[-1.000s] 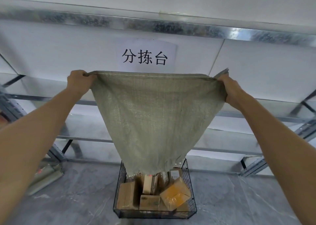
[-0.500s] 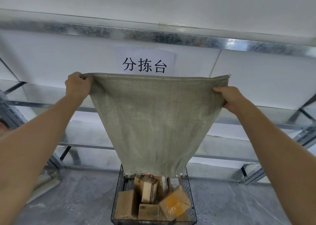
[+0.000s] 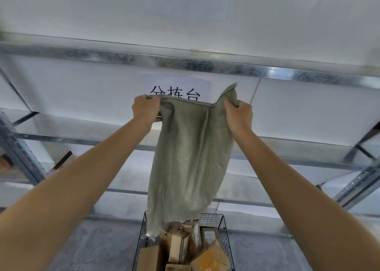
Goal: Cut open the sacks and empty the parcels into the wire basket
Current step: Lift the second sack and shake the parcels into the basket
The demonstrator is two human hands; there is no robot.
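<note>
Sack held up over the basket

The left hand and right hand each pinch the sack by its top edge; its frayed mouth hangs over parcels in the wire basket.

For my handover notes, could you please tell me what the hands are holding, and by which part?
The grey-green woven sack, by its top edge: the left-hand grip takes one upper corner, the right-hand grip bunches fabric beside the other.

hands drawn closer together, sack now slack, narrower
</note>
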